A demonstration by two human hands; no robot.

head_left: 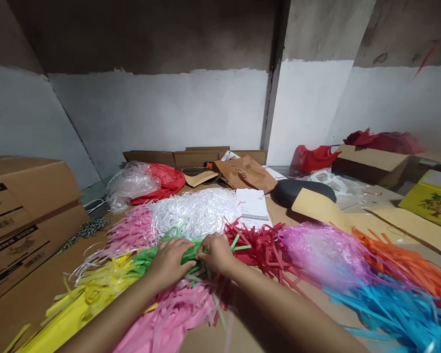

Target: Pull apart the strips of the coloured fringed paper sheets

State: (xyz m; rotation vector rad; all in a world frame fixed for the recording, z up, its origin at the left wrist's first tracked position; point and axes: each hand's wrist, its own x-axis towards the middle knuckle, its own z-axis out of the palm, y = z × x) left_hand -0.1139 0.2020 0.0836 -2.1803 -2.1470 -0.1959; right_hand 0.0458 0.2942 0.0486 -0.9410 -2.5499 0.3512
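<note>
My left hand (170,261) lies over a bunch of green strips (146,258), its fingers curled round part of it and the thumb pointing right. Close beside it, my right hand (217,253) is closed with the fingertips pinched on the same green strips. Some loose green ends stick out past the right hand. Around the hands lie yellow strips (95,299), pink strips (172,316), dark red strips (260,250) and a heap of thin white cords (198,211). My fingers partly hide the green strips.
Stacked cardboard boxes (29,215) stand at the left. Rightward lie a pink bundle in clear wrap (327,250), blue strips (393,306) and orange strips (411,257). Behind are a red and clear plastic bag (161,179), brown paper bag (248,174), black case (303,192) and yellow box (433,198).
</note>
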